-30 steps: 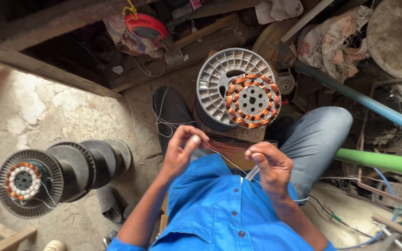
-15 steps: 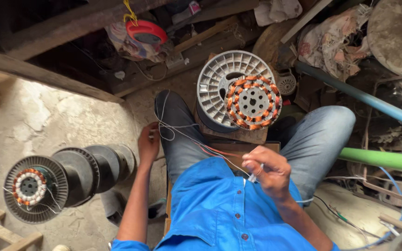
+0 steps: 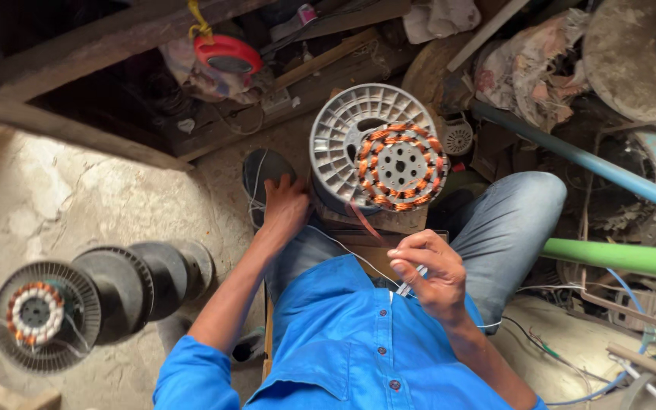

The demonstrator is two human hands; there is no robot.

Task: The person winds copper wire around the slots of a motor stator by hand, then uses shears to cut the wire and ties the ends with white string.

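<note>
Thin pale wire (image 3: 343,249) stretched across the lap, from left hand (image 3: 285,203) near the dark shoe to right hand (image 3: 428,272) at the blue shirt. Right fingers (image 3: 408,262) pinched narrow on the wire's end and a small sleeve; left fingers curled, grip on the wire impossible to tell. Just beyond, round copper-wound stator (image 3: 400,165) leaning on grey ribbed plastic spool (image 3: 343,137). Well apart at left, black spools with a second winding (image 3: 36,313) on the concrete floor.
</note>
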